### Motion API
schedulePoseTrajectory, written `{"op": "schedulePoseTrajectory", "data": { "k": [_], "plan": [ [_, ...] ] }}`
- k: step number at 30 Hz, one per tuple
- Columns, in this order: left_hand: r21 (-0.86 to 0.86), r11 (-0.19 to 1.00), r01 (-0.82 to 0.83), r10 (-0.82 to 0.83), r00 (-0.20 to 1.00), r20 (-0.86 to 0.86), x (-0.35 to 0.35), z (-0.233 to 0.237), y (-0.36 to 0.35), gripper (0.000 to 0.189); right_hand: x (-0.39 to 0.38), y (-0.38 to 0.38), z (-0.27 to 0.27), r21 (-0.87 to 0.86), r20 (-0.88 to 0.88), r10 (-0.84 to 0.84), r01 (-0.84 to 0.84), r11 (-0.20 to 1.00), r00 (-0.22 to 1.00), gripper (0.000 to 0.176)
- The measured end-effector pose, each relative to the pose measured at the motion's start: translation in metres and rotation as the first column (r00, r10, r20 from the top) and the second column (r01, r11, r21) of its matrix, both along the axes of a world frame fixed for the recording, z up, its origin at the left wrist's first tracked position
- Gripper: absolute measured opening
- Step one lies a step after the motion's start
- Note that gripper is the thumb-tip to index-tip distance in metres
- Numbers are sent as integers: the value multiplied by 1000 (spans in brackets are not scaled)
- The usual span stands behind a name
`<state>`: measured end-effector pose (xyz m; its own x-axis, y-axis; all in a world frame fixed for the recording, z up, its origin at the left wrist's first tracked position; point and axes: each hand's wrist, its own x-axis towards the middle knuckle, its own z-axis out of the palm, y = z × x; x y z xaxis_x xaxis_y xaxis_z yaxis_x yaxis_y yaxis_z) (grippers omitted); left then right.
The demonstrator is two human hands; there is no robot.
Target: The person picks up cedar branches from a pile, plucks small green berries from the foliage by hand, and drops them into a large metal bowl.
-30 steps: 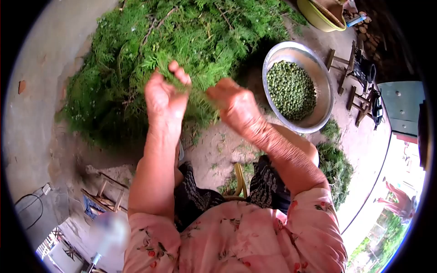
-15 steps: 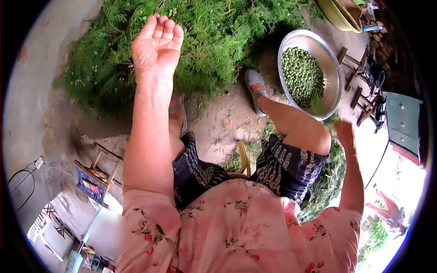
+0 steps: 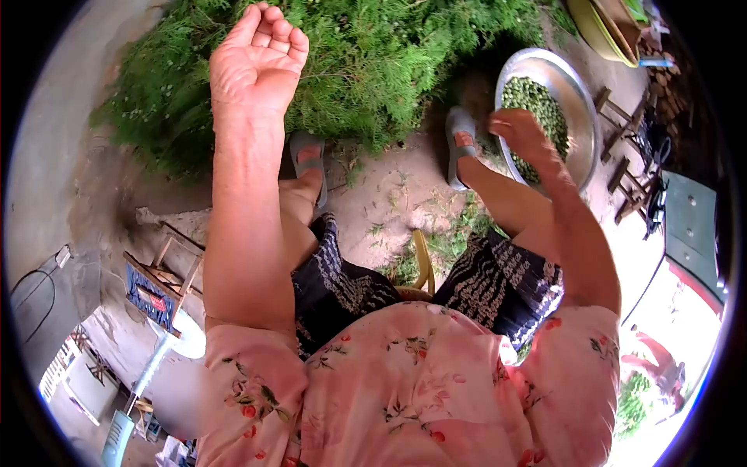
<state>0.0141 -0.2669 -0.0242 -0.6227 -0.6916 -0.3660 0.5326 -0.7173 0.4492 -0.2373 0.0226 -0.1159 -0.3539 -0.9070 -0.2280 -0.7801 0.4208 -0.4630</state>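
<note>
My left hand (image 3: 255, 66) is raised palm up in front of green conifer branches (image 3: 350, 78). Its fingers curl loosely, and nothing shows in the palm. Over the near left side of a wide metal basin (image 3: 585, 148) passes my right hand (image 3: 520, 128), fingers bent and smeared by motion, so whether it holds anything is hidden. Small round green cones or berries (image 3: 537, 100) cover the basin's bottom. The branches lie in a broad heap on the ground beyond my feet, with pale green cones among them.
Between my knees stands a yellow handle (image 3: 422, 261), probably of a basket. A yellow tub (image 3: 595, 31) and small wooden stools (image 3: 626, 187) are at the right, near a grey-green cabinet (image 3: 691, 226). At the left is a folding chair (image 3: 159, 292). Another person (image 3: 657, 366) appears far right.
My right hand has swung up and left from beside my knee to across the basin. A blurred green sprig at the basin's rim no longer shows. My left hand sits slightly higher in view.
</note>
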Motion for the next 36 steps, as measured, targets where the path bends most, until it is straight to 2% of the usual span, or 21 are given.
{"op": "schedulePoseTrajectory", "data": {
  "k": [1, 3, 6, 8, 9, 11, 13, 16, 21, 23, 24, 25, 27, 28, 29, 30, 31, 32, 33, 35, 36],
  "plan": [
    [-8, 1000, -12, 12, 1000, 6, 2, 3, -1, 11, 11, -21, -16, -20, 64, -4, 5, 1000, 998, 18],
    [26, 989, -144, 144, 989, 18, 5, 5, -6, 11, 41, -66, -25, 186, 346, -144, 83, 979, 927, 19],
    [36, 982, -185, 183, 982, 38, 12, 3, -18, 11, 74, -98, -73, 40, 526, -60, 46, 998, 848, 19],
    [40, 973, -228, 227, 973, 34, 15, 3, -24, 13, 108, -126, -77, 324, 848, -477, 485, 813, 233, 22],
    [34, 972, -234, 233, 972, 39, 17, 4, -26, 13, 120, -138, -84, 323, 851, -471, 478, 817, 230, 22],
    [75, 967, -242, 240, 970, 35, 20, 7, -27, 13, 140, -162, -98, 384, 913, -375, 648, 658, -160, 18],
    [71, 964, -256, 254, 966, 41, 22, 8, -28, 13, 152, -194, -104, 437, 891, -380, 693, 574, -247, 16],
    [62, 961, -271, 268, 962, 52, 24, 9, -27, 13, 161, -236, -109, 599, 700, -584, 784, 166, -411, 30],
    [103, 972, -212, 210, 977, 29, 20, 10, -23, 12, 168, -281, -107, 615, 546, -756, 786, 69, -360, 38],
    [116, 974, -194, 193, 981, 17, 15, 10, -20, 11, 173, -292, -105, 546, 413, -873, 838, 8, -261, 41],
    [109, 979, -173, 173, 985, 13, 14, 10, -19, 10, 175, -303, -152, 482, 339, -892, 869, -107, -298, 39],
    [112, 979, -170, 170, 985, 4, 14, 10, -20, 10, 174, -299, -156, 474, 341, -892, 874, -110, -297, 39],
    [106, 984, -144, 148, 989, -31, 16, 10, -19, 11, 171, -286, -159, 607, 182, -983, 784, 131, 24, 54],
    [109, 983, -144, 149, 988, -37, 17, 10, -20, 11, 157, -270, -164, 608, 280, -821, 570, 553, 498, 13],
    [91, 983, -157, 159, 987, -17, 19, 9, -21, 11, 155, -259, -170, 605, 274, -821, 573, 552, 502, 13],
    [71, 983, -168, 168, 986, 2, 19, 10, -21, 10, 161, -243, -123, 567, 479, -873, 725, 391, 96, 10],
    [71, 983, -168, 169, 986, -8, 20, 10, -21, 10, 167, -228, -92, 574, 640, -708, 798, 182, -299, 9],
    [58, 980, -188, 186, 982, 34, 19, 11, -20, 9, 165, -215, -91, 616, 656, -633, 776, 132, -412, 7],
    [45, 978, -206, 202, 976, 75, 19, 11, -18, 8, 165, -198, -83, 606, 663, -630, 785, 133, -405, 7],
    [31, 980, -198, 195, 979, 63, 18, 9, -13, 6, 168, -163, -64, 425, 864, -434, 832, 358, -255, 15],
    [4, 985, -175, 174, 980, 97, 17, 8, -10, 6, 169, -150, -55, 412, 870, -428, 836, 362, -244, 15]
  ]
}}
